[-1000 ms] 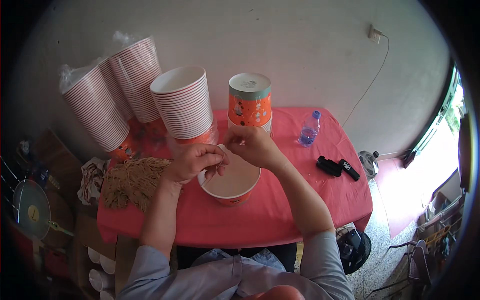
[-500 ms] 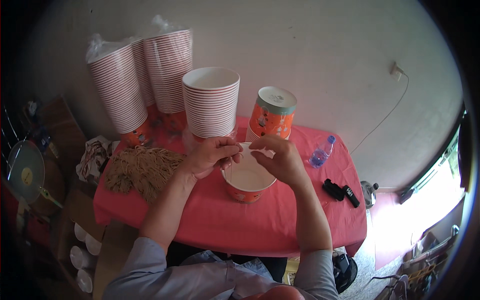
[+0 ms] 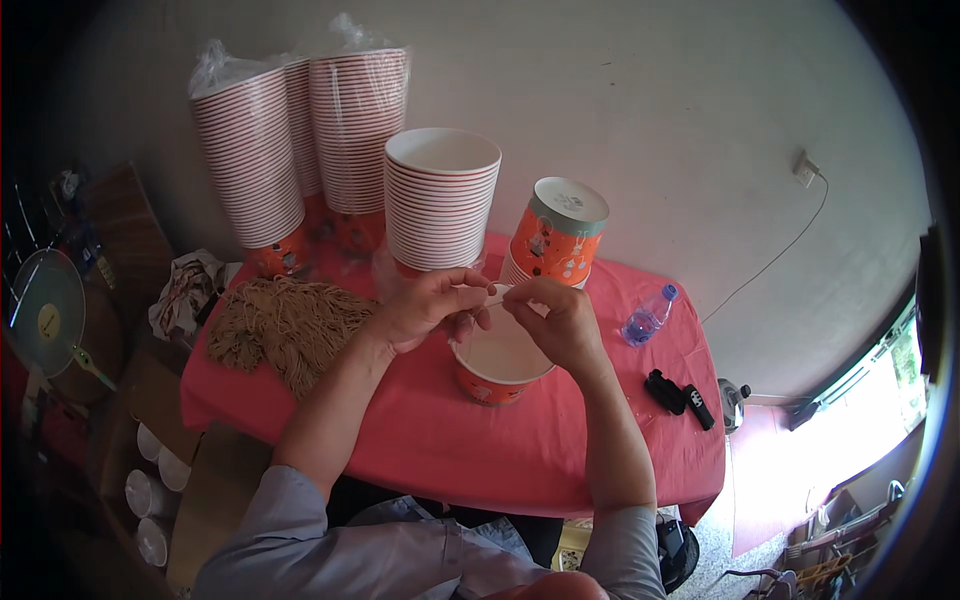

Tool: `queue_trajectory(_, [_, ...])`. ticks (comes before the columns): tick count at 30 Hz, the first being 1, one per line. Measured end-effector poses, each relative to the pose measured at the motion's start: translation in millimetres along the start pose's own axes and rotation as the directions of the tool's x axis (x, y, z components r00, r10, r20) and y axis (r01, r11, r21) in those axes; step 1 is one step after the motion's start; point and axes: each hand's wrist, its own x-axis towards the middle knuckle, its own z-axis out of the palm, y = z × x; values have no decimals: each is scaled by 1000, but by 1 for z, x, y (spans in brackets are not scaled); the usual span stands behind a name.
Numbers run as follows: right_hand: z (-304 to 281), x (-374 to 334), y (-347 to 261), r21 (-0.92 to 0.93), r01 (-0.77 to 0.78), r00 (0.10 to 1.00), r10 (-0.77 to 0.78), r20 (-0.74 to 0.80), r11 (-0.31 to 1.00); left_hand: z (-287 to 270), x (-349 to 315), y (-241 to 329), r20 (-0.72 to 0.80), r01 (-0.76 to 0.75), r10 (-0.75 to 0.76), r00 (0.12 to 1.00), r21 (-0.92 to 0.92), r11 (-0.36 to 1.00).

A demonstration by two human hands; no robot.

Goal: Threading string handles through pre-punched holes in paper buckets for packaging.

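Above the rim of a paper bucket (image 3: 491,391), white inside and orange outside, my two hands meet. My left hand (image 3: 432,312) pinches a thin pale string (image 3: 497,298), whose full length is too fine to follow. At the string's other side, the thumb and forefinger of my right hand (image 3: 556,320) are also closed on it. The bucket stands upright on the table, partly covered by my hands. Left of my left forearm lies a heap of tan strings (image 3: 285,325).
Behind are nested white buckets (image 3: 440,215), upside-down orange buckets (image 3: 556,245) and tall plastic-wrapped stacks (image 3: 250,160). A bottle (image 3: 648,316) and black objects (image 3: 680,395) lie right on the red-covered table (image 3: 430,440). A cardboard box (image 3: 215,510) stands at lower left.
My right hand has closed its fingertips and come up to my left hand, so both now pinch together. The whole view has shifted slightly.
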Motion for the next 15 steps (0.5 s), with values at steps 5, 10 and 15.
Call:
queue_trajectory(5, [2, 2, 1, -32, -122, 992, 120, -38, 992, -7, -6, 1, -11, -25, 27, 1000, 134, 991])
queue_trajectory(10, [1, 2, 5, -51, -125, 984, 117, -136, 991, -13, -9, 2, -90, -6, 26, 996, 216, 976])
queue_trajectory(15, [4, 2, 9, -83, -129, 977, 112, -183, 988, -22, -14, 9, -24, 36, -31, 999, 214, 976])
